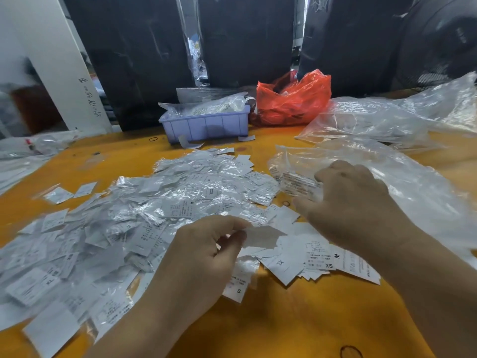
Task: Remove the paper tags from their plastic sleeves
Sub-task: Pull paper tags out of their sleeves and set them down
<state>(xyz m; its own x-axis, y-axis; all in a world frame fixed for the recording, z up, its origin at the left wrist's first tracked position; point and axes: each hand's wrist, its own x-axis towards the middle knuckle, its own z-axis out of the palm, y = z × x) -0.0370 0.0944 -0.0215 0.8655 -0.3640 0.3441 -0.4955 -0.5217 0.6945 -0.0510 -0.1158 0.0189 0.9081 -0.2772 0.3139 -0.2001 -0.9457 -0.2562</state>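
A wide heap of sleeved paper tags (144, 218) covers the orange table (296, 319) on the left and in the middle. My left hand (204, 254) pinches one white paper tag (260, 236) between thumb and forefinger, just above the heap's near edge. A small pile of bare paper tags (320, 259) with size letters lies to the right of it. My right hand (353, 205) reaches, palm down, to a large clear plastic bag (387, 177); its fingers curl at a crumpled printed plastic piece (299, 183), fingertips hidden.
A lilac plastic bin (206, 125) with plastic bags in it stands at the back middle. A red plastic bag (294, 99) sits to its right. More clear bags (387, 117) lie at the back right. Rubber bands (349, 352) lie on the table. Dark wrapped bundles (245, 40) stand behind.
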